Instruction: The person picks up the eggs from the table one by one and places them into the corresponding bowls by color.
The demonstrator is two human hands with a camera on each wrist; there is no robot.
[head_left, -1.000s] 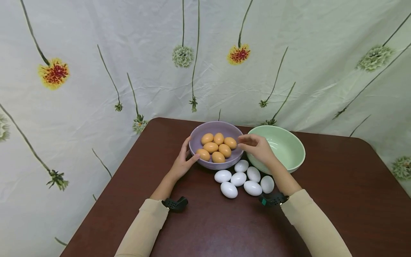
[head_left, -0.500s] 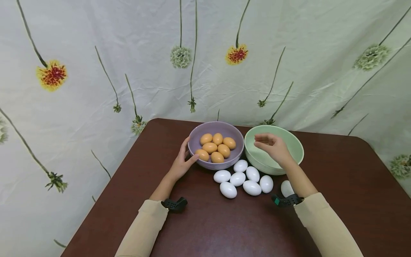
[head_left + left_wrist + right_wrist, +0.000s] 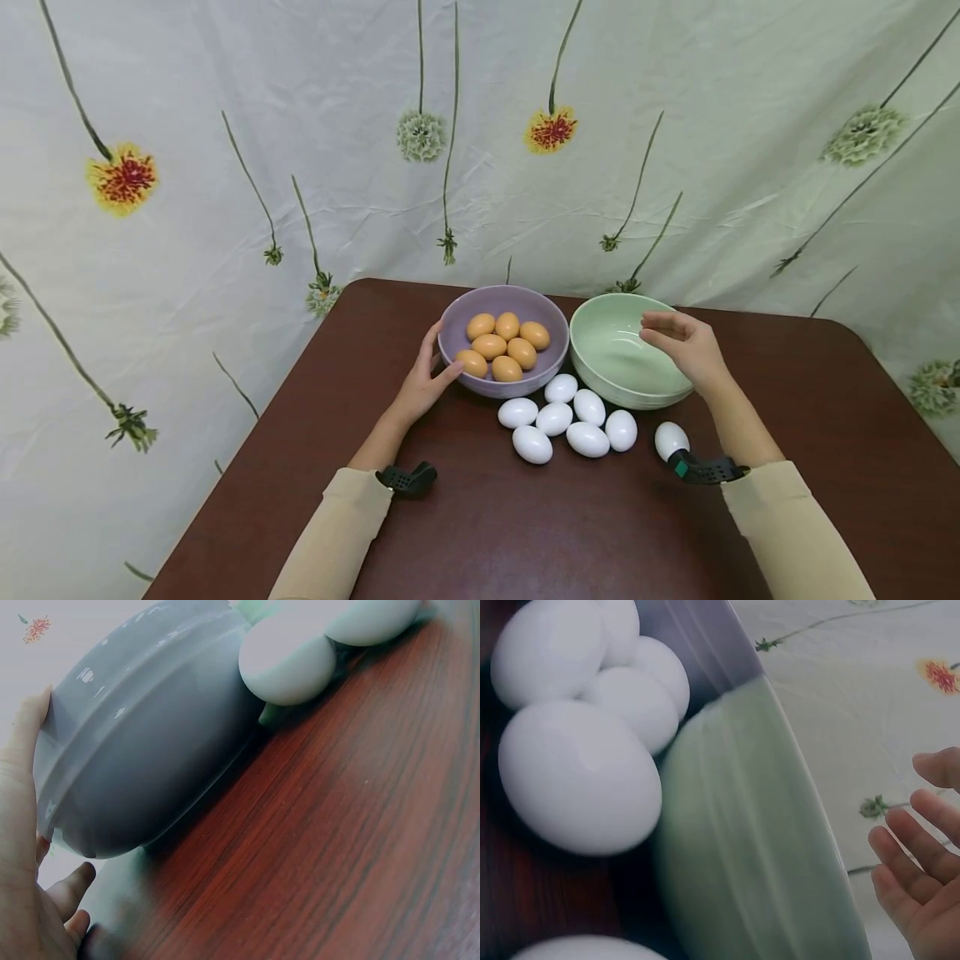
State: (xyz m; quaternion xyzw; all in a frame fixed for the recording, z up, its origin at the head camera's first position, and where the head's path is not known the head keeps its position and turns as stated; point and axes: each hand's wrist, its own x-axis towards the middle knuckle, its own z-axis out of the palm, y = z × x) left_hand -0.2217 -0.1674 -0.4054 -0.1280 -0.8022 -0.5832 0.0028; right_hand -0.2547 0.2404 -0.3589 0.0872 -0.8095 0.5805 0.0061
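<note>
My left hand (image 3: 422, 385) holds the left side of a purple bowl (image 3: 510, 387), its thumb at the front rim and fingers along the outer wall. In the left wrist view, some fingers (image 3: 71, 891) show below the bowl's wall. Several brown eggs (image 3: 489, 346) lie inside. Over the right rim of a pale green bowl (image 3: 611, 342) hovers my right hand (image 3: 693, 346), with nothing between its loosely bent fingers. The right wrist view shows its fingers (image 3: 922, 855) spread apart, beyond the rim. No eggs show inside the green bowl.
Several white eggs (image 3: 554, 419) lie grouped on the dark wooden table (image 3: 480, 533) in front of the bowls. Another white egg (image 3: 671, 439) sits apart to the right, beside my right wristband (image 3: 705, 469). A flowered cloth (image 3: 330, 108) hangs behind the table.
My right hand has moved right, from beside the purple bowl's right rim across to the green bowl's right rim. The lone white egg came into view from behind that forearm. The left hand stayed put.
</note>
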